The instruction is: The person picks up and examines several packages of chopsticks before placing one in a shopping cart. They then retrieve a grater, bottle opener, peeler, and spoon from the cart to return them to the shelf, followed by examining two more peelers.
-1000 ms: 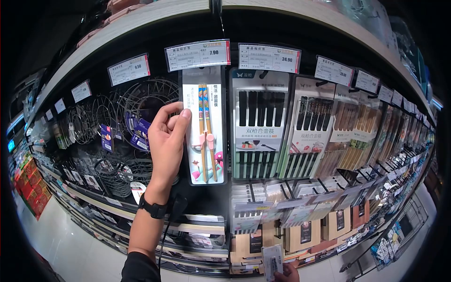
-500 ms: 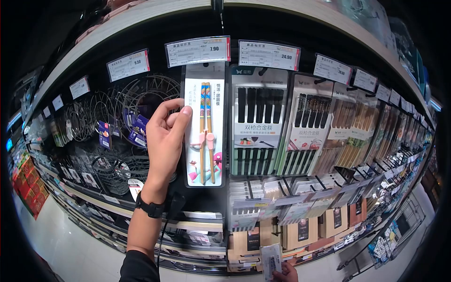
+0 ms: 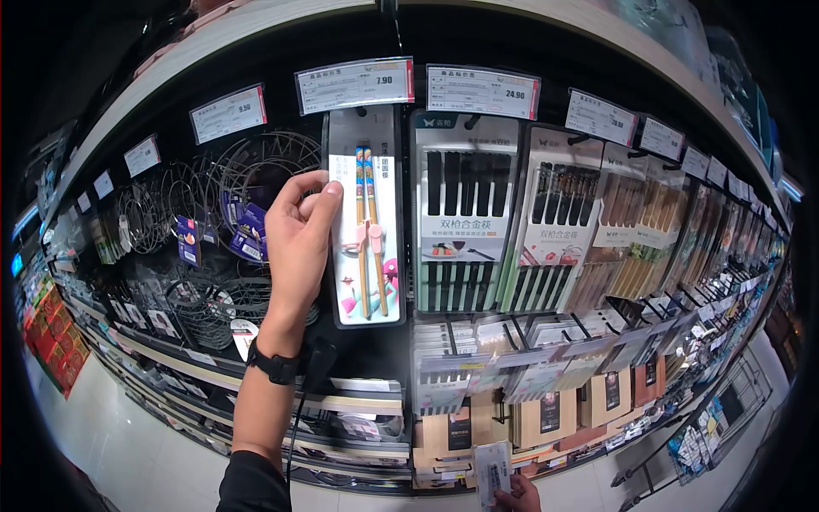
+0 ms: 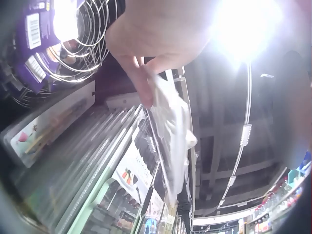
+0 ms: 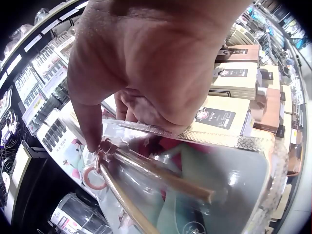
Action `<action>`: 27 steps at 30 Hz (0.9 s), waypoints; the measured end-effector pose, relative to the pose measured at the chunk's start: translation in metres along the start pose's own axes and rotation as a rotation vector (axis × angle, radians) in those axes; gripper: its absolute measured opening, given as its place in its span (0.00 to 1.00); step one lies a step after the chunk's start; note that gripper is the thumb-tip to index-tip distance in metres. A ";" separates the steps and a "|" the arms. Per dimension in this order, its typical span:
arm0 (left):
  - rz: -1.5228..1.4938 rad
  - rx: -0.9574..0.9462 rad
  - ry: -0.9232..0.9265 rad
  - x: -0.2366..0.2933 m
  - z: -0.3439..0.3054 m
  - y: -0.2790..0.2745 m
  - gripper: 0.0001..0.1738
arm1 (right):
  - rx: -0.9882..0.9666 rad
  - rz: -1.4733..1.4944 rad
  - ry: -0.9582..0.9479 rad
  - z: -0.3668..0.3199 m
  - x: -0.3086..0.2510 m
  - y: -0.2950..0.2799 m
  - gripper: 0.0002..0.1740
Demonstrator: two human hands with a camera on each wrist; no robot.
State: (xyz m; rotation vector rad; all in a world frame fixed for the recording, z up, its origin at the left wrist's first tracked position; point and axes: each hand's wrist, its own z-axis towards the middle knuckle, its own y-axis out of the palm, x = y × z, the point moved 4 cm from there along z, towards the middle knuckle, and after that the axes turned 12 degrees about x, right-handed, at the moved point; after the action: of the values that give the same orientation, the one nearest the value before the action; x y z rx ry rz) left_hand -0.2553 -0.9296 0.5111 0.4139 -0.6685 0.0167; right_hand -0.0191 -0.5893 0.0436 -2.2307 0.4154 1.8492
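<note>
My left hand (image 3: 300, 239) pinches the left edge of a clear-fronted chopstick pack (image 3: 348, 299) between thumb and fingers. Inside it are two wooden chopsticks with blue patterned tops and a pink holder clip. The left wrist view shows this pack (image 4: 171, 131) edge-on, standing out from another pack (image 4: 48, 124) behind it. Low in the head view, my right hand (image 3: 522, 495) grips a second pack (image 3: 492, 474). Up close in the right wrist view, that clear pack (image 5: 229, 170) holds chopsticks with a pink ring clip, and my fingers (image 5: 90, 122) curl over its edge.
Price tags (image 3: 482, 91) line the shelf edge above. Packs of black chopsticks (image 3: 465, 230) hang right of the held pack; wire racks (image 3: 256, 171) with purple labels hang left. Wooden boards (image 3: 448, 435) sit lower right. A black cable (image 3: 294, 435) hangs by my left forearm.
The left-hand pack first dips slightly, then comes up a little, its lower end now tilted a bit to the right. Both hands keep their grip.
</note>
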 end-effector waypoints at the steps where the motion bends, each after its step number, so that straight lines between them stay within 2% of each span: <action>1: 0.037 -0.010 0.028 -0.001 0.001 0.000 0.14 | -0.002 -0.002 -0.002 0.001 0.003 0.000 0.25; 4: 0.171 -0.023 0.111 -0.019 0.008 -0.006 0.14 | 0.009 0.073 -0.036 0.006 0.009 -0.003 0.25; 6: 0.187 -0.003 0.120 -0.026 0.011 -0.007 0.15 | -0.007 -0.171 -0.008 0.005 0.006 -0.006 0.25; 7: 0.227 -0.022 0.120 -0.027 0.012 -0.009 0.17 | -0.007 -0.171 -0.010 0.004 0.005 -0.006 0.25; 8: 0.227 -0.021 0.123 -0.023 0.009 -0.007 0.17 | 0.003 -0.112 -0.024 0.003 0.004 -0.005 0.25; 10: 0.474 -0.015 0.346 -0.001 -0.005 -0.003 0.20 | 0.009 -0.053 -0.041 0.007 0.015 -0.008 0.25; 12: 0.488 0.004 0.337 0.009 -0.015 -0.003 0.23 | -0.008 -0.169 -0.154 0.017 0.043 -0.018 0.25; 14: 0.746 0.071 0.808 0.028 -0.026 0.000 0.24 | -0.009 -0.170 -0.149 0.022 0.059 -0.023 0.25; 18: 1.049 -0.026 1.061 0.047 -0.031 0.027 0.29 | -0.005 -0.186 -0.148 0.026 0.066 -0.023 0.25; 21: 1.167 -0.085 1.038 0.029 -0.020 0.036 0.30 | 0.004 -0.084 -0.104 0.017 0.042 -0.018 0.25; 25: 1.187 -0.081 1.042 0.012 -0.014 0.042 0.29 | 0.010 -0.033 -0.072 0.023 0.058 -0.024 0.26; 27: 1.193 -0.081 1.056 0.005 -0.009 0.044 0.29 | 0.011 -0.254 -0.092 0.023 0.059 -0.027 0.28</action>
State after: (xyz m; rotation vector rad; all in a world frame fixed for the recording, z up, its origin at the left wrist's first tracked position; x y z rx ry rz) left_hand -0.2528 -0.8865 0.5239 -0.1517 0.2183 1.2510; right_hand -0.0212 -0.5610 -0.0187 -2.0707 0.1187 1.8008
